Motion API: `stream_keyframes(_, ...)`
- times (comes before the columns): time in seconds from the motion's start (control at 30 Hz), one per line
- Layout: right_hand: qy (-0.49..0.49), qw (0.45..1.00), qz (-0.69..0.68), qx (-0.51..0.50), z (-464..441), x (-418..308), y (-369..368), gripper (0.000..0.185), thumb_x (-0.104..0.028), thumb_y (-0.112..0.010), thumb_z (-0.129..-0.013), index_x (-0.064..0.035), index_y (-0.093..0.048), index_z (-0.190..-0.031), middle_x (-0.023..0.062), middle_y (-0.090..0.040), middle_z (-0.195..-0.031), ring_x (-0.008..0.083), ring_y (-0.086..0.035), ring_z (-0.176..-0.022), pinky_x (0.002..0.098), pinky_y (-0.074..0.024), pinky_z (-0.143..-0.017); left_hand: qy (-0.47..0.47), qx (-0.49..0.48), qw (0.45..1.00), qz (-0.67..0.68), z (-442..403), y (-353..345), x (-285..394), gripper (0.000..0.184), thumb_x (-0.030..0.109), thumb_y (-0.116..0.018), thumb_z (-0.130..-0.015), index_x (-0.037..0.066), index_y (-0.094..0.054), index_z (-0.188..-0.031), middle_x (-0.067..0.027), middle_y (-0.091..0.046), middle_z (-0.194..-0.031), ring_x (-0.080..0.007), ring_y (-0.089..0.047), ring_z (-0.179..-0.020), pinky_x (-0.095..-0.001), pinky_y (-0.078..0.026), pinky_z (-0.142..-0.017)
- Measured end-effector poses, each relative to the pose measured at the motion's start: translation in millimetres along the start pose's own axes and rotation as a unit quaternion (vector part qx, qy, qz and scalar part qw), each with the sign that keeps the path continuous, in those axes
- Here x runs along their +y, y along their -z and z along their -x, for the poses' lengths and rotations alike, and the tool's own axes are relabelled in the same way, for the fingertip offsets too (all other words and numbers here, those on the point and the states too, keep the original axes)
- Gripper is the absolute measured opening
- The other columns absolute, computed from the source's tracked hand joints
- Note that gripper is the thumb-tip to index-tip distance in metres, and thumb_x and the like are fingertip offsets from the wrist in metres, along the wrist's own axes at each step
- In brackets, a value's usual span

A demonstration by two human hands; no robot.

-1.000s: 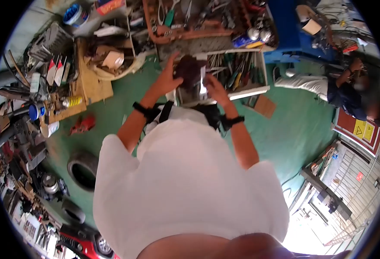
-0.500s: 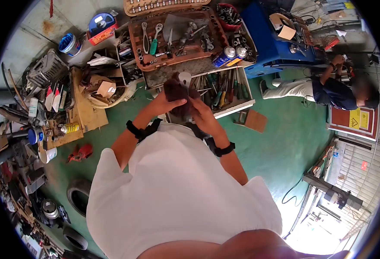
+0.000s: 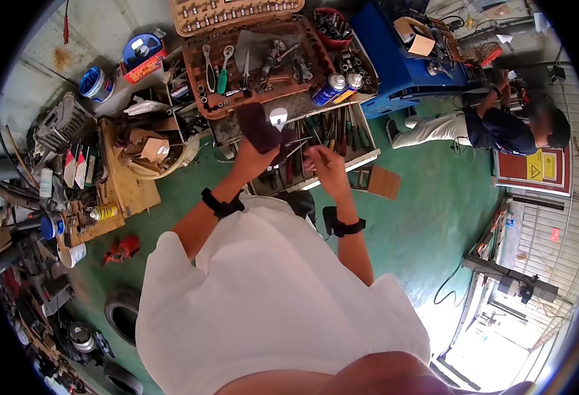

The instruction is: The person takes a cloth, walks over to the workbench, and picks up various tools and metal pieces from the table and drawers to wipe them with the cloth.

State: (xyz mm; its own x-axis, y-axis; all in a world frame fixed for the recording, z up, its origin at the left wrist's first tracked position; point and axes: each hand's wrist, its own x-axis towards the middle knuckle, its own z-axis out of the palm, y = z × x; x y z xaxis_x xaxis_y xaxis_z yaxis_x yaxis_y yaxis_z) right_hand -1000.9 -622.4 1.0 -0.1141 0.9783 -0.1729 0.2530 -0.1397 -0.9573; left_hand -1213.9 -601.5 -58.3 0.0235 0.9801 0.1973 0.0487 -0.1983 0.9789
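Note:
My left hand is closed around a dark maroon cloth, held up above the front of the workbench. A pale round piece shows beside the cloth's right edge; I cannot tell whether it is part of what I hold. Thin shiny metal prongs stick out to the right, just below it. My right hand is apart from the cloth, over the drawer's front edge. Its thumb and fingertips are curled together; anything between them is too small to make out.
An open drawer of screwdrivers lies below the bench. A brown tool case with ratchets and sockets sits on top, with spray cans beside it. A cardboard box is on the green floor. Another person works at the right.
My right hand has come off the cloth and moved right. My left hand keeps the cloth, which now shows as a flatter, raised piece. The view has shifted slightly.

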Motion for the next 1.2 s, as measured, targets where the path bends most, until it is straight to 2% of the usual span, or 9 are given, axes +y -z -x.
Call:
stream_keyframes(0.17,0.043,0.991,0.097,-0.078,4,34,27,0.028,-0.013,-0.066,-0.093,-0.0003,-0.06,-0.117,0.0091,-0.067,-0.097,0.016,-0.066,-0.084,0.0284,-0.053,-0.071,0.031,-0.019,0.999,-0.025,2,15,23,0.025,0.008,-0.075,-0.078,0.002,-0.066,-0.1,-0.0116,-0.069,-0.091,-0.0259,-0.066,-0.08,-0.0364,-0.052,-0.074)
stream_keyframes(0.33,0.108,0.989,0.094,-0.045,11,-26,9,0.08,-0.015,-0.079,-0.082,-0.0072,-0.036,-0.149,0.0143,-0.048,-0.14,0.0268,-0.052,-0.124,0.0389,-0.0481,-0.094,-0.032,-0.161,0.985,-0.048,6,14,42,0.028,0.016,-0.076,-0.079,0.004,-0.065,-0.102,-0.0132,-0.068,-0.092,-0.0344,-0.065,-0.081,-0.0399,-0.052,-0.072)
stream_keyframes(0.47,0.138,0.974,0.14,-0.116,11,-55,-3,0.083,-0.02,-0.084,-0.078,-0.0049,-0.04,-0.146,0.0172,-0.053,-0.135,0.0288,-0.054,-0.122,0.0389,-0.0455,-0.1,-0.059,-0.212,0.969,-0.112,12,4,42,0.037,0.019,-0.077,-0.074,0.006,-0.065,-0.106,-0.0132,-0.069,-0.093,-0.0359,-0.067,-0.083,-0.0403,-0.054,-0.076)
stream_keyframes(0.6,0.192,0.958,0.201,-0.07,11,-46,-9,0.052,-0.016,-0.078,-0.084,-0.0013,-0.058,-0.129,0.0143,-0.065,-0.114,0.0251,-0.064,-0.106,0.0355,-0.0512,-0.091,-0.087,-0.231,0.956,-0.16,14,4,35,0.042,0.024,-0.078,-0.072,0.007,-0.064,-0.108,-0.0154,-0.068,-0.095,-0.0386,-0.066,-0.084,-0.0417,-0.055,-0.076)
stream_keyframes(0.7,0.052,0.994,0.082,-0.058,10,-30,2,0.031,-0.012,-0.069,-0.093,0.0027,-0.063,-0.119,0.0078,-0.069,-0.099,0.0157,-0.065,-0.093,0.0302,-0.0517,-0.082,-0.011,-0.232,0.964,-0.133,16,17,28,0.046,0.023,-0.079,-0.069,0.007,-0.063,-0.109,-0.0154,-0.068,-0.094,-0.0385,-0.066,-0.084,-0.0417,-0.054,-0.076)
stream_keyframes(0.83,0.035,0.984,0.072,-0.16,8,-16,6,0.021,-0.012,-0.062,-0.098,0.0042,-0.063,-0.112,0.0039,-0.067,-0.091,0.0115,-0.065,-0.087,0.0264,-0.0513,-0.074,0.012,-0.264,0.959,-0.1,25,28,17,0.058,0.019,-0.08,-0.069,0.005,-0.058,-0.121,-0.0153,-0.066,-0.11,-0.0321,-0.065,-0.097,-0.039,-0.052,-0.086)
stream_keyframes(1.0,0.033,0.993,-0.013,-0.112,6,-19,9,0.019,-0.011,-0.063,-0.097,0.0017,-0.064,-0.11,0.0025,-0.066,-0.088,0.01,-0.062,-0.078,0.0248,-0.0497,-0.071,0.135,-0.264,0.955,-0.025,24,38,29,0.069,0.016,-0.08,-0.072,0.003,-0.051,-0.133,-0.0139,-0.062,-0.124,-0.0247,-0.061,-0.109,-0.0364,-0.049,-0.095)
stream_keyframes(1.07,0.04,0.998,-0.046,-0.02,7,-23,24,0.017,-0.011,-0.063,-0.096,-0.0002,-0.065,-0.109,0.0002,-0.064,-0.087,0.0082,-0.059,-0.074,0.0234,-0.0481,-0.068,-0.134,-0.205,0.963,-0.114,17,40,16,0.069,0.017,-0.08,-0.073,0.004,-0.05,-0.134,-0.0134,-0.062,-0.123,-0.0223,-0.06,-0.107,-0.0363,-0.048,-0.096)
stream_keyframes(1.2,0.051,0.993,-0.093,0.045,12,-43,50,0.019,-0.012,-0.063,-0.097,0.0024,-0.066,-0.11,0.0026,-0.067,-0.089,0.0079,-0.059,-0.075,0.0221,-0.0479,-0.068,0.124,-0.259,0.956,-0.063,20,57,18,0.069,0.017,-0.079,-0.074,0.004,-0.05,-0.135,-0.0125,-0.061,-0.125,-0.0209,-0.058,-0.11,-0.036,-0.047,-0.098)
